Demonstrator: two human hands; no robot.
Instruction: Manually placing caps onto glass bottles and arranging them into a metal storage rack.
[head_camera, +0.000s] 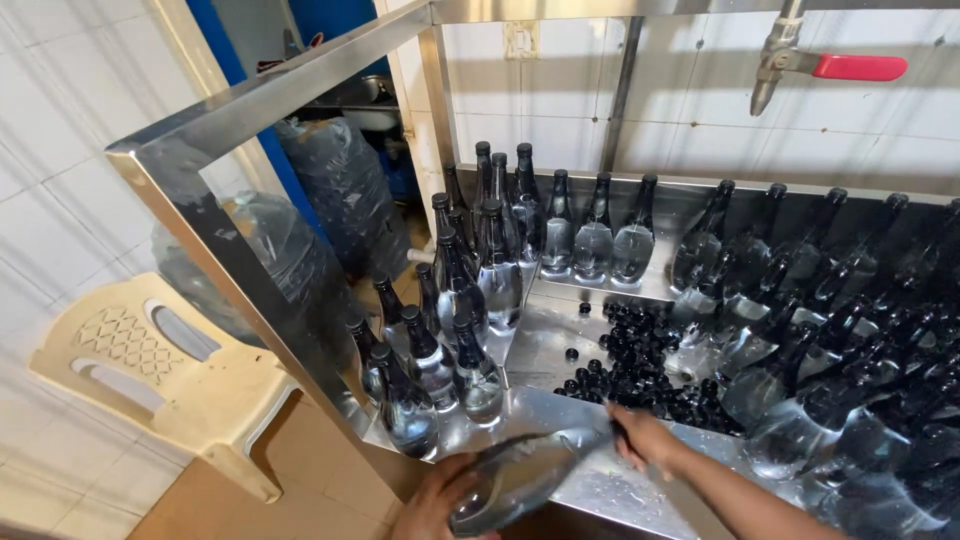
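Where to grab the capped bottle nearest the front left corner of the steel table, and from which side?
Front-left bottle: take the slim neck just under the black cap, coming from above. It stands upright, its wide body is packed against neighbouring bottles, and the steel frame blocks the left side.

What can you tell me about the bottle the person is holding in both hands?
The bottle is clear glass or plastic with a dark neck, lying nearly on its side over the front edge of the wet steel table. The left hand cups its base; the right hand grips the neck end, hiding any cap. Motion blur hides finer detail.
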